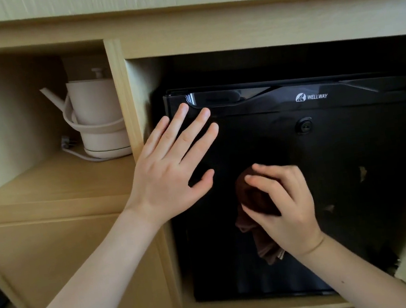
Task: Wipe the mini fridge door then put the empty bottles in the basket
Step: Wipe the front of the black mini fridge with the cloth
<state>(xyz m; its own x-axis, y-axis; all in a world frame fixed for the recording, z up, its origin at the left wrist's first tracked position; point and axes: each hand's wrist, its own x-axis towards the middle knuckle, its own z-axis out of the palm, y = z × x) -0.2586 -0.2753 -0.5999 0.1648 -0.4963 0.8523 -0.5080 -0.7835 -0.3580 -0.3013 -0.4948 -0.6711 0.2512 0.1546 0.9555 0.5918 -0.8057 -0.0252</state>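
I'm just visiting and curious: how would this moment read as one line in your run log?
step: wiping | left hand: flat on mini fridge door | right hand: holds brown cloth against door | bottles, basket: not in view

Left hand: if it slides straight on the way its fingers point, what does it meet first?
The left hand lies flat on the fridge door, fingers pointing up and right. Sliding on, it would probably meet the glossy handle recess at the door's top edge first, though depth is unclear.
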